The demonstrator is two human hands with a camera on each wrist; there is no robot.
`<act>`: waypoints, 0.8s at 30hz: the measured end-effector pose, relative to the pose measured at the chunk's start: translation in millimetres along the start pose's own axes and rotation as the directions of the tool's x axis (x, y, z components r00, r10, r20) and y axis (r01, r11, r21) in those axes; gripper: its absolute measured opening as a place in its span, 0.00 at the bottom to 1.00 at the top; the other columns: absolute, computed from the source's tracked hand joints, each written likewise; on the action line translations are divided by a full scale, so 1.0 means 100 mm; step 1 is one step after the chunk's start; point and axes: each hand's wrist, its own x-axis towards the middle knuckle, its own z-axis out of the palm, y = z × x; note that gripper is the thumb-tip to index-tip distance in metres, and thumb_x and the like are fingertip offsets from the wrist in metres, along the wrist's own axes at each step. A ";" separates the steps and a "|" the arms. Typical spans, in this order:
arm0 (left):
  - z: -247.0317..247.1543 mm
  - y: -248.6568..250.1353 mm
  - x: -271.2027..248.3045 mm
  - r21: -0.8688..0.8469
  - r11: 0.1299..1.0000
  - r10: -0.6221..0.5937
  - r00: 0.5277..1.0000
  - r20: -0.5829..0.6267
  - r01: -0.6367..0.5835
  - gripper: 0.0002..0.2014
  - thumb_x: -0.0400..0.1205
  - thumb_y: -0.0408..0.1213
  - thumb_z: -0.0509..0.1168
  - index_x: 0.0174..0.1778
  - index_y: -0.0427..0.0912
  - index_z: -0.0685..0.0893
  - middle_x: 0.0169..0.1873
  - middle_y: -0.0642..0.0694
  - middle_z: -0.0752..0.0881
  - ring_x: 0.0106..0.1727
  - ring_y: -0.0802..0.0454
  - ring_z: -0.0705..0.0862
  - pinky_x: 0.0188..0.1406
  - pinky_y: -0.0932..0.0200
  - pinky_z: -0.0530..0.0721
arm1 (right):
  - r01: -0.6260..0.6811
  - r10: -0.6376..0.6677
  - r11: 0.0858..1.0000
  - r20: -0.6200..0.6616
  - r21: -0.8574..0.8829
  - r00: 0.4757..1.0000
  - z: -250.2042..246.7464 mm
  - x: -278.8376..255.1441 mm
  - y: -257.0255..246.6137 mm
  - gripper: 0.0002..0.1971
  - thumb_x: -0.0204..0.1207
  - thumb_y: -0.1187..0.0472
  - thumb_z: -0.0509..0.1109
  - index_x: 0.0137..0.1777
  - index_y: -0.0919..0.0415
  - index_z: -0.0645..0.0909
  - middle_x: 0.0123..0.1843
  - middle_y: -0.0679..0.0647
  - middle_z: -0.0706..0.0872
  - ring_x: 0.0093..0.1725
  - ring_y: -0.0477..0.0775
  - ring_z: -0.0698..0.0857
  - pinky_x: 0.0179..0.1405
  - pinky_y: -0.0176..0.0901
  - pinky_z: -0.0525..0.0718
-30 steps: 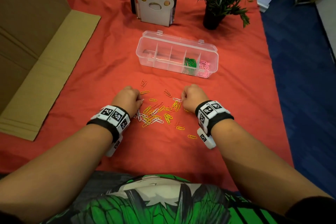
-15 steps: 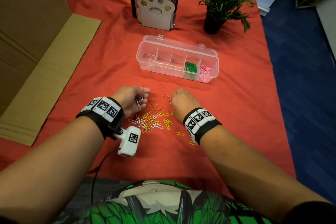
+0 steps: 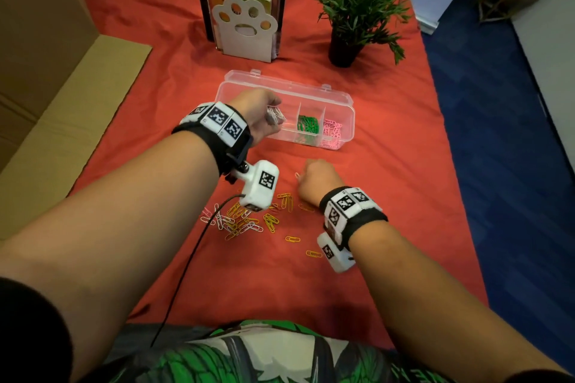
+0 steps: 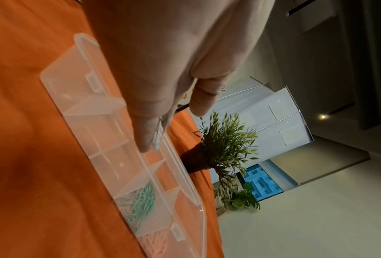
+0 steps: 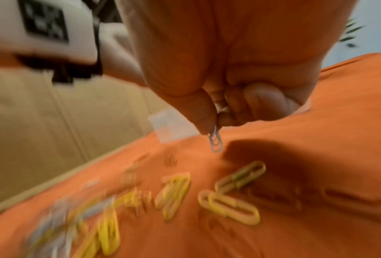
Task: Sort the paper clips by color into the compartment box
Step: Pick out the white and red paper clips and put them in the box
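A clear compartment box (image 3: 348, 109) (image 4: 185, 185) lies open on the red cloth, with green clips (image 3: 308, 126) (image 4: 141, 200) and pink clips (image 3: 332, 130) in its two right compartments. My left hand (image 3: 264, 115) (image 4: 163, 125) hovers over the box's middle and pinches a bunch of white clips (image 3: 276, 115). Nearer me, my right hand (image 3: 314, 179) (image 5: 216, 125) pinches one white clip (image 5: 215, 142) just above the cloth. A loose pile of yellow, white and orange clips (image 3: 249, 221) (image 5: 176, 193) lies between my wrists.
A bookend with a paw cut-out (image 3: 244, 29) and books stands behind the box. A potted plant (image 3: 357, 6) (image 4: 224, 148) is at the back right. Flattened cardboard (image 3: 71, 121) lies along the left. The table's right edge drops to blue floor (image 3: 497, 134).
My left hand lifted from the pile with white clips and travelled forward over the box. My right hand stayed by the pile and now pinches a white clip.
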 end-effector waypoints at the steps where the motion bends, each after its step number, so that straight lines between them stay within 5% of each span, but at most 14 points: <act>1: 0.02 0.02 0.03 -0.015 1.000 0.011 1.000 -0.004 -0.011 0.03 0.79 0.31 0.56 0.43 0.40 0.75 0.37 0.44 0.71 0.36 0.52 0.73 0.46 0.57 0.81 | -0.036 0.038 0.996 -0.020 0.082 0.999 -0.06 0.01 0.04 0.11 0.78 0.61 0.63 0.54 0.67 0.80 0.59 0.67 0.84 0.59 0.65 0.82 0.54 0.47 0.80; 4: 0.04 0.06 0.07 -0.055 0.998 0.040 0.999 -0.029 -0.042 0.05 0.76 0.28 0.55 0.40 0.39 0.76 0.41 0.45 0.69 0.32 0.56 0.68 0.47 0.63 0.84 | -0.099 0.113 0.942 -0.024 0.321 0.993 -0.23 0.02 0.13 0.05 0.78 0.60 0.63 0.40 0.58 0.76 0.44 0.59 0.87 0.46 0.58 0.83 0.41 0.40 0.76; 7: 0.02 0.09 0.04 -0.016 0.994 0.111 0.991 -0.068 -0.113 0.12 0.77 0.25 0.55 0.30 0.43 0.69 0.28 0.49 0.63 0.20 0.57 0.61 0.20 0.69 0.72 | -0.095 0.146 0.858 -0.062 0.505 0.987 -0.42 0.06 0.15 0.13 0.77 0.61 0.64 0.30 0.53 0.72 0.30 0.46 0.78 0.38 0.50 0.79 0.37 0.37 0.72; 8: -0.02 0.08 0.01 0.030 0.990 0.143 0.986 -0.087 -0.141 0.12 0.78 0.25 0.55 0.30 0.44 0.69 0.27 0.49 0.64 0.21 0.57 0.63 0.21 0.67 0.66 | -0.085 0.153 0.838 -0.082 0.539 0.985 -0.48 0.11 0.13 0.14 0.77 0.61 0.64 0.30 0.52 0.72 0.30 0.43 0.77 0.36 0.48 0.78 0.38 0.36 0.72; 12: -0.32 -0.09 -0.12 0.324 0.911 0.314 0.939 -0.142 -0.256 0.12 0.78 0.26 0.57 0.50 0.41 0.82 0.42 0.42 0.83 0.37 0.52 0.77 0.44 0.54 0.78 | -0.024 0.134 0.783 -0.131 0.621 0.982 -0.70 0.30 -0.10 0.10 0.75 0.61 0.65 0.32 0.52 0.75 0.30 0.46 0.78 0.29 0.45 0.75 0.30 0.37 0.73; 16: -0.80 -0.45 -0.31 0.574 0.791 0.422 0.869 -0.258 -0.213 0.15 0.78 0.26 0.60 0.59 0.37 0.83 0.57 0.35 0.86 0.57 0.39 0.84 0.60 0.51 0.80 | -0.041 0.167 0.806 -0.160 0.591 0.973 -0.70 0.59 -0.38 0.12 0.75 0.61 0.61 0.30 0.53 0.72 0.33 0.55 0.82 0.40 0.58 0.83 0.41 0.47 0.80; 18: -1.02 -0.62 -0.40 0.650 0.741 0.431 0.862 -0.267 -0.169 0.14 0.78 0.24 0.59 0.58 0.34 0.83 0.57 0.35 0.86 0.60 0.40 0.83 0.61 0.56 0.78 | -0.073 0.156 0.823 -0.102 0.563 0.982 -0.67 0.70 -0.49 0.07 0.75 0.62 0.60 0.38 0.57 0.78 0.47 0.65 0.86 0.52 0.65 0.86 0.55 0.55 0.84; 19: -1.12 -0.68 -0.44 0.685 0.717 0.425 0.861 -0.278 -0.133 0.15 0.77 0.23 0.59 0.58 0.34 0.83 0.56 0.35 0.86 0.59 0.40 0.84 0.60 0.58 0.77 | -0.091 0.150 0.836 -0.066 0.541 0.986 -0.67 0.69 -0.55 0.10 0.76 0.63 0.59 0.49 0.62 0.81 0.56 0.67 0.85 0.59 0.67 0.84 0.62 0.58 0.82; 21: -1.29 -0.79 -0.51 0.753 0.655 0.425 0.855 -0.297 -0.064 0.16 0.76 0.23 0.60 0.57 0.35 0.83 0.55 0.36 0.87 0.58 0.41 0.84 0.57 0.59 0.77 | -0.109 0.137 0.890 -0.031 0.443 0.990 -0.70 0.65 -0.62 0.20 0.79 0.67 0.55 0.70 0.66 0.73 0.70 0.66 0.78 0.69 0.66 0.78 0.70 0.57 0.76; 24: -1.46 -0.93 -0.55 0.829 0.558 0.440 0.855 -0.273 -0.022 0.14 0.74 0.24 0.62 0.54 0.35 0.85 0.52 0.37 0.88 0.55 0.42 0.85 0.57 0.57 0.78 | -0.056 0.077 0.961 -0.069 0.271 0.995 -0.70 0.63 -0.62 0.22 0.79 0.72 0.53 0.73 0.69 0.70 0.72 0.67 0.76 0.70 0.66 0.76 0.70 0.54 0.76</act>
